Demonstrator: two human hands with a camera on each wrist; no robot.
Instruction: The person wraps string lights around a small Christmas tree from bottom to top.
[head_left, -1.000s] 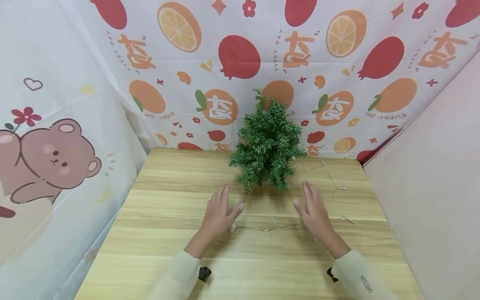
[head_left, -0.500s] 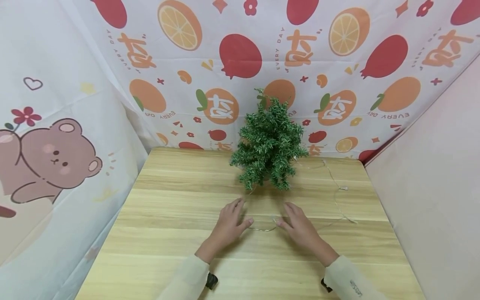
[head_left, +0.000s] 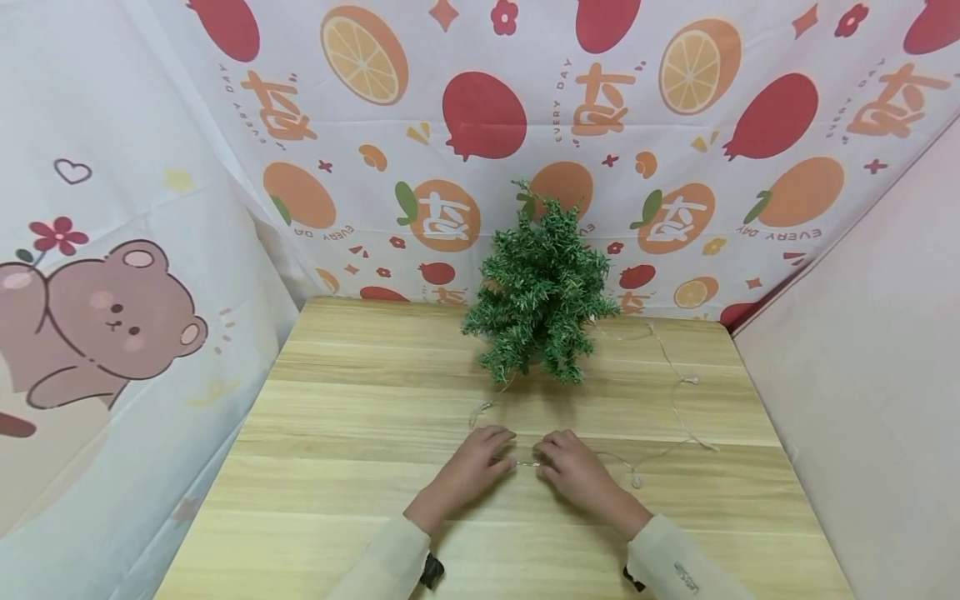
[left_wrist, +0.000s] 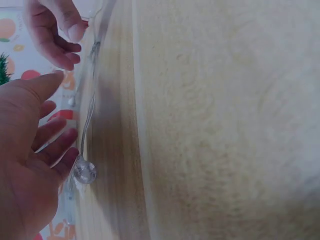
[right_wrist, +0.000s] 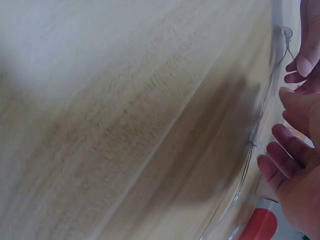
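Note:
A strand of fairy lights (head_left: 528, 464) on thin clear wire lies on the table, looping out from the small artificial pine tree (head_left: 542, 292). Just over its front stretch are both hands, facing each other with a small gap between. My left hand (head_left: 474, 462) has loosely bent fingers, thumb apart from them; in the left wrist view its fingertips are beside a clear round bulb (left_wrist: 85, 171). My right hand (head_left: 581, 475) has a similar pose, and in the right wrist view the wire (right_wrist: 251, 145) runs close past its fingertips. Whether either hand touches the wire is unclear.
The wooden table (head_left: 322, 500) meets a fruit-print cloth (head_left: 480, 117) directly behind the tree. A bear-print cloth (head_left: 112, 317) hangs at the left and a pale panel (head_left: 862, 333) stands at the right. More bulbs and wire (head_left: 675, 400) trail along the table's right side.
Both hands have come down and inward from either side of the tree's base to the strand's front stretch, with fingers bending more. The tree stays in place.

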